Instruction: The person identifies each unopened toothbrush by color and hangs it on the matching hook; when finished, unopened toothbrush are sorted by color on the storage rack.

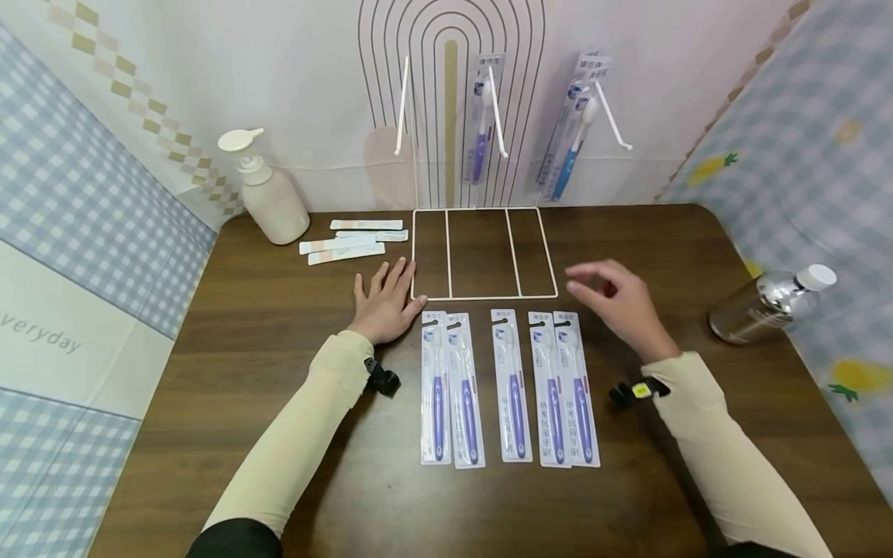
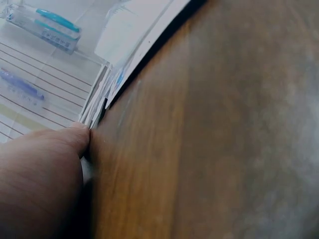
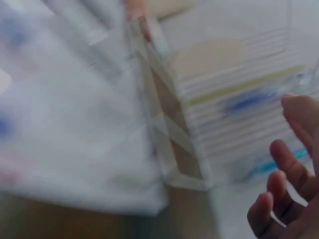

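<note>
A dark wooden table (image 1: 244, 333) is seen from above, with two arms in cream sleeves reaching across it. The left hand (image 1: 385, 301) is laid flat on the tabletop, fingers straight and slightly spread, with the fingertips touching the front left corner of a white wire rack base (image 1: 484, 294). Nothing is gripped by it. The right hand (image 1: 617, 301) is held just above the table, to the right of the rack's front right corner, with the fingers loosely bent and apart; nothing is held in it.

Five packaged purple toothbrushes (image 1: 512, 387) are laid side by side in a row just in front of the rack, between the two forearms, untouched by either hand. On the rack's upright back, a purple packaged toothbrush (image 1: 480, 116) and blue packaged toothbrushes (image 1: 574, 124) are hung from white pegs.

A cream pump bottle (image 1: 268, 194) is stood at the back left corner, with several slim white sachets (image 1: 349, 240) lying just beside it. A silver bottle (image 1: 767, 302) with a white cap is seen at the right edge. The right wrist view is too blurred for details.
</note>
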### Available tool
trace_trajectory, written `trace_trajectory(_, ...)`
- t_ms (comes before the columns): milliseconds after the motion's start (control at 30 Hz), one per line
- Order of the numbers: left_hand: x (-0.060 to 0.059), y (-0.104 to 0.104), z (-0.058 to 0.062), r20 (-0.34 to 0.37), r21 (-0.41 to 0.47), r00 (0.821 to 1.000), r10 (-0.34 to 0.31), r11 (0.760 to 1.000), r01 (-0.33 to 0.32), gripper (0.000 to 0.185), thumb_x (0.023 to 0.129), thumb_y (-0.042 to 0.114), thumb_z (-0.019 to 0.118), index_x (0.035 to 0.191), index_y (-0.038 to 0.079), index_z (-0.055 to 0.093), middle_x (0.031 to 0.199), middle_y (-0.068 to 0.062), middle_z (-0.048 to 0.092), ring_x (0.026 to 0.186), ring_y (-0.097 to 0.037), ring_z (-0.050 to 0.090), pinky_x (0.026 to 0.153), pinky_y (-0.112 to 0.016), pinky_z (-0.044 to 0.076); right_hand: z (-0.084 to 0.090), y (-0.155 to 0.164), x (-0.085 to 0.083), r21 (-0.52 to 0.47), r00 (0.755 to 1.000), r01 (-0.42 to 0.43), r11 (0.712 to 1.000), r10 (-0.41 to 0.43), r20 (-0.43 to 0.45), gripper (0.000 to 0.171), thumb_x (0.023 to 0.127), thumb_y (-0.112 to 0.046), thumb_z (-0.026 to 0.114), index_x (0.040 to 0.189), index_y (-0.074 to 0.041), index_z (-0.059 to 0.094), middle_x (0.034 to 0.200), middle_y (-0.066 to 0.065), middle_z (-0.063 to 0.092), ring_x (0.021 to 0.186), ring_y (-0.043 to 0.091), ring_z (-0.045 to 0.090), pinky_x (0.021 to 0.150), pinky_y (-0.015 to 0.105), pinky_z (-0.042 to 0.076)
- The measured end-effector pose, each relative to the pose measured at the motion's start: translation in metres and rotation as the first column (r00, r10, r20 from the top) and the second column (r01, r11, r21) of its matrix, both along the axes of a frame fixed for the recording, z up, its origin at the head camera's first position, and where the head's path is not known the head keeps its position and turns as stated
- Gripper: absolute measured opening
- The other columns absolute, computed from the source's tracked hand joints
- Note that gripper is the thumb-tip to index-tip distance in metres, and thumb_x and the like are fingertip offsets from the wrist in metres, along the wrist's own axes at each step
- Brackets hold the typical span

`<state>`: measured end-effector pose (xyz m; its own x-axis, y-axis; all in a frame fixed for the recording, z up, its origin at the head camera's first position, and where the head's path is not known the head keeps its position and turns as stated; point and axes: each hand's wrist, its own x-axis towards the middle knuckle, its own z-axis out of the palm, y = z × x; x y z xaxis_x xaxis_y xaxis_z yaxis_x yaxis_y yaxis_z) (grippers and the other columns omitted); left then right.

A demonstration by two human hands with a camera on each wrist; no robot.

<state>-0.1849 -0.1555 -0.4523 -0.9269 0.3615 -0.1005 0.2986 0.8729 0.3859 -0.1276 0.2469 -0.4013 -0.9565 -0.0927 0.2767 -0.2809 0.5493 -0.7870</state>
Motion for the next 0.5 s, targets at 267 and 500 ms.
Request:
trace_trajectory(267, 0.000, -0.001, 0.003, -0.013, -0.002, 1.000, 0.011, 1.000, -0.011, 0.075, 0.112, 0.055, 0.037, 0.172, 0.021, 0.010, 0.178, -0.004, 0.005, 0.163, -0.032, 0.000, 0.121, -0.066, -0.016, -0.037, 0.012, 0.039, 0.287, 0.992, -0.057, 0.956, 0.021, 0.128, 0.042, 0.095, -0.031, 0.083, 0.131, -0.012, 0.076, 0.108, 0.010, 0.062, 0.079, 0.023, 0.049, 0.068, 0.034, 0.042)
trace_trajectory(500, 0.000, 0.002, 0.000, -0.004, 0.010, 1.000, 0.006, 1.000, -0.006, 0.075, 0.111, 0.054, 0.037, 0.172, 0.020, 0.010, 0.178, -0.004, 0.005, 0.163, -0.032, -0.001, 0.121, -0.065, -0.017, -0.044, 0.011, 0.054, 0.349, 0.986, -0.044, 0.936, -0.016, 0.167, 0.052, 0.089, -0.032, 0.088, 0.133, -0.007, 0.075, 0.115, 0.016, 0.058, 0.088, 0.025, 0.049, 0.076, 0.040, 0.042)
